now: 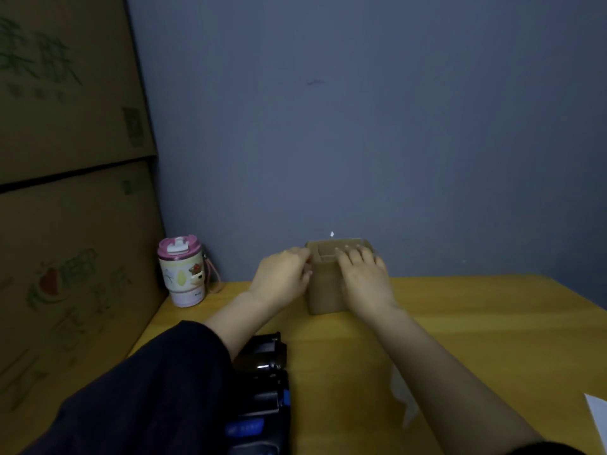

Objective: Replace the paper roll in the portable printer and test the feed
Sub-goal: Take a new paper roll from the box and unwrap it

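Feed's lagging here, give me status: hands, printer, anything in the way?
Both hands on small brown box at the wall: left hand on its side, right hand over its open top. Printer open, untouched, near edge. Nothing blocking.

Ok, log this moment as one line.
step: opening box | left hand: on left flap | right hand: on top | printer: open, near edge

Plain brown box (pixel 325 290) between the hands. Yellow table (pixel 460 323). Black printer (pixel 262 389) with blue accents, nearer than the grip. Pink-lidded cup (pixel 181 274), cream with cartoon prints, left of it. Grey-blue wall (pixel 361 126). Brown cartons (pixel 65 224), green lettering, red fruit motif.
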